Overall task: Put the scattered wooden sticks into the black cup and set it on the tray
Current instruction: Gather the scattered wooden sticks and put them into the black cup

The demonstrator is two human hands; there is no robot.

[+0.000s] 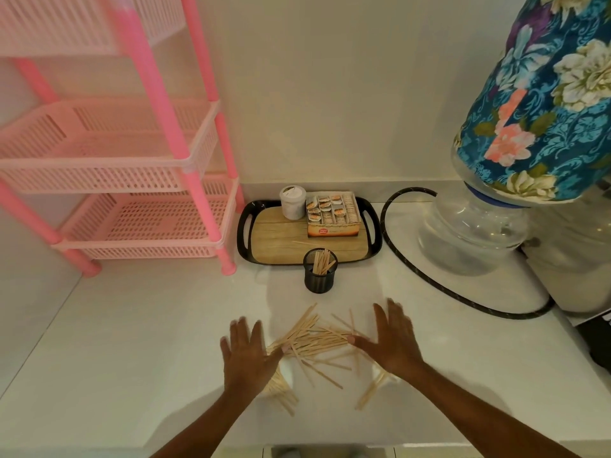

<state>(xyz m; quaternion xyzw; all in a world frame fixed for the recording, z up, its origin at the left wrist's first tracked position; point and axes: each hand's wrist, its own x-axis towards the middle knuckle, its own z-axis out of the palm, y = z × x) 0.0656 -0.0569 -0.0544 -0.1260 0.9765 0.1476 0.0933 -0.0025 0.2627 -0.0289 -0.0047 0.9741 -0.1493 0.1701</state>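
Note:
A pile of thin wooden sticks (317,342) lies scattered on the white counter in front of me. My left hand (246,353) rests flat and open at the pile's left side, its thumb touching the sticks. My right hand (391,342) is flat and open on the pile's right side, its thumb also on the sticks. More sticks poke out under each wrist. The black mesh cup (320,272) stands upright beyond the pile, holding several sticks, just in front of the tray. The black tray (261,233) with a wood-look base holds one loose stick (305,242).
On the tray stand a white lidded jar (292,203) and a box of small packets (333,214). A pink plastic rack (139,180) fills the left. A water jug with floral cover (515,153) and a black hose (416,269) occupy the right.

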